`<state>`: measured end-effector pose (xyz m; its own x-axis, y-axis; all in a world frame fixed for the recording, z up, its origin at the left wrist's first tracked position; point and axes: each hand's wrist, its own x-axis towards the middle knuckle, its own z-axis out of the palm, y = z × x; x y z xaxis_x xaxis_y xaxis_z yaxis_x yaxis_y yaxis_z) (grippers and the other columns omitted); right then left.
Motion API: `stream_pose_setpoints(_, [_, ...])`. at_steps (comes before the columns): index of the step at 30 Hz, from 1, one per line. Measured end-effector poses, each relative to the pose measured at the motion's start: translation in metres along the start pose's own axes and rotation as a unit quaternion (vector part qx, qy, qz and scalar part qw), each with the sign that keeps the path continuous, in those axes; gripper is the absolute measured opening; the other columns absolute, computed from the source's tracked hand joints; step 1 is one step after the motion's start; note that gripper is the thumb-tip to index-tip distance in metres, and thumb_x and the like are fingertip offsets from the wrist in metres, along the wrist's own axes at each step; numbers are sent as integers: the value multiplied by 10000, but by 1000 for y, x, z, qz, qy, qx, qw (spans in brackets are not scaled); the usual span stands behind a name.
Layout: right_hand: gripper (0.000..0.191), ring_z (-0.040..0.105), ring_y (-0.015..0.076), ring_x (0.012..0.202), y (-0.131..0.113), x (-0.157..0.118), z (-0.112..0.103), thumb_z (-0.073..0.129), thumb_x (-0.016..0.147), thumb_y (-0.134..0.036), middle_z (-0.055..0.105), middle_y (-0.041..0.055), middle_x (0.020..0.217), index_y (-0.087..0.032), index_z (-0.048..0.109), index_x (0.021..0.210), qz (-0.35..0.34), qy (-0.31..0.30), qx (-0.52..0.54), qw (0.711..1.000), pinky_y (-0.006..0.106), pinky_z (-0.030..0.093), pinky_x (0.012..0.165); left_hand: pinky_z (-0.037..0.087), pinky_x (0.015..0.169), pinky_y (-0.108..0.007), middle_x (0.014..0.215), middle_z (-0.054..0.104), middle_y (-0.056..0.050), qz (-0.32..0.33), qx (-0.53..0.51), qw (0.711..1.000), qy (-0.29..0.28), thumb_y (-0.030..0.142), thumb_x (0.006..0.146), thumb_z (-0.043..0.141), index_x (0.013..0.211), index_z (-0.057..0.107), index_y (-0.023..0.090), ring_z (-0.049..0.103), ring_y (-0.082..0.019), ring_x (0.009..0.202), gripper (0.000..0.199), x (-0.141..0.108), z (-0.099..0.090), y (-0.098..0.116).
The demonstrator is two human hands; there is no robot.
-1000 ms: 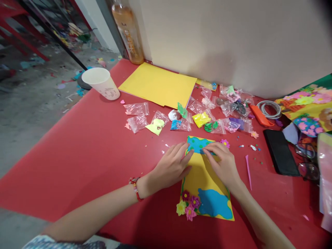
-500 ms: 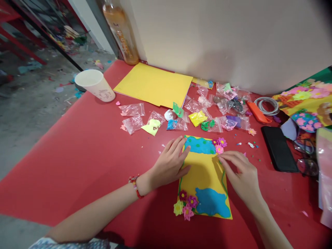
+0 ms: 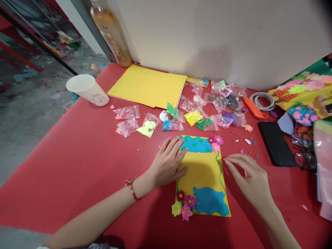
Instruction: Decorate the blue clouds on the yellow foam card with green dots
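A yellow card (image 3: 199, 169) lies on the red table, with blue clay patches at its top and bottom. Green dots cover the upper blue patch (image 3: 194, 144). Clay flowers (image 3: 185, 205) cluster at the lower left corner, and more flowers (image 3: 215, 143) sit at the upper right. Down the right side runs a thin wavy green clay strand (image 3: 220, 176). My left hand (image 3: 168, 162) rests open over the card's left edge, fingers spread. Just right of the card, my right hand (image 3: 249, 176) has thumb and forefinger tips pinched together; anything between them is too small to make out.
Behind the card lie several small bags of coloured clay (image 3: 194, 117) and a yellow sheet (image 3: 150, 86). A paper cup (image 3: 89, 90) and a bottle (image 3: 114, 38) stand at the left. On the right are a phone (image 3: 276, 143), eyeglasses (image 3: 306, 160), an orange tool (image 3: 254, 108) and a coiled cable (image 3: 263, 101).
My right hand has drawn away rightward from the card, uncovering the top of the green strand. My left hand stays on the left edge. The whole view has shifted slightly.
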<state>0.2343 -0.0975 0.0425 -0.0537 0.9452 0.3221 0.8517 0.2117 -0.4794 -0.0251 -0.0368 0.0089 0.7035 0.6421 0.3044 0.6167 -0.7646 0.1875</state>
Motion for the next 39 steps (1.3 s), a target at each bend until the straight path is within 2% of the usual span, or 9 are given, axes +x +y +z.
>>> stream_pose_setpoints(5, [149, 633, 149, 777, 19, -13, -14, 530, 879, -302, 670, 23, 842, -217, 649, 854, 37, -27, -32, 998, 269, 475, 701, 359, 995, -499, 1169, 570, -206, 2, -10, 998, 58, 313, 860, 480, 1159, 572, 72, 483, -331, 1157, 395, 0, -4, -4])
stream_pose_setpoints(10, [278, 602, 148, 623, 40, -30, -26, 500, 863, -439, 660, 23, 753, -219, 649, 781, 127, -57, -79, 987, 268, 452, 567, 443, 823, -381, 956, 645, -110, -41, 9, 994, 103, 195, 878, 475, 930, 623, 150, 574, -235, 907, 163, -4, -17, -13])
stream_pose_setpoints(13, [316, 593, 152, 591, 44, -35, -31, 481, 853, -475, 652, 25, 714, -216, 639, 764, 152, -65, -97, 981, 275, 441, 558, 434, 679, -341, 828, 627, -85, -79, 37, 995, 55, 221, 881, 481, 848, 613, 152, 576, -224, 772, 153, -11, -28, -19])
stream_pose_setpoints(18, [364, 615, 169, 647, 39, -36, -32, 451, 855, -516, 676, 36, 762, -215, 638, 770, 168, -74, -113, 977, 288, 441, 599, 439, 605, -324, 820, 579, -69, -158, 5, 981, -112, 253, 886, 464, 847, 567, 144, 574, -213, 678, 155, -22, -40, -20])
stream_pose_setpoints(21, [359, 616, 172, 656, 33, -31, -27, 448, 860, -502, 677, 39, 766, -212, 646, 782, 161, -83, -111, 977, 287, 438, 592, 450, 604, -313, 828, 575, -63, -170, -31, 975, -143, 211, 908, 412, 850, 549, 150, 577, -204, 685, 161, -26, -38, -19])
stream_pose_setpoints(25, [289, 610, 161, 654, 21, -17, -20, 479, 863, -428, 674, 36, 769, -209, 651, 787, 125, -86, -94, 984, 275, 439, 584, 477, 645, -326, 814, 595, -80, -159, -44, 982, -93, 187, 907, 409, 812, 556, 149, 589, -217, 733, 180, -28, -32, -20])
stream_pose_setpoints(30, [188, 633, 146, 704, -15, 8, -9, 509, 876, -310, 687, 28, 791, -207, 651, 807, 43, -116, 12, 992, 259, 484, 643, 513, 658, -281, 777, 666, -55, -135, -155, 978, 37, 193, 884, 470, 822, 595, 159, 631, -167, 708, 143, -25, -32, -18])
stream_pose_setpoints(34, [142, 636, 119, 703, -55, 22, 8, 535, 878, -263, 698, 29, 859, -189, 635, 945, -29, -129, 117, 984, 245, 514, 670, 530, 626, -216, 720, 702, -17, -161, -345, 922, 69, 210, 829, 558, 841, 621, 172, 655, -115, 629, 75, -16, -36, -1])
stream_pose_setpoints(39, [201, 611, 100, 646, -88, 23, 27, 560, 873, -310, 682, 31, 805, -150, 629, 973, -104, -101, 179, 973, 223, 517, 640, 505, 526, -197, 618, 668, 1, -273, -569, 773, 58, 267, 756, 626, 831, 540, 173, 647, -120, 563, 148, -5, -34, 24])
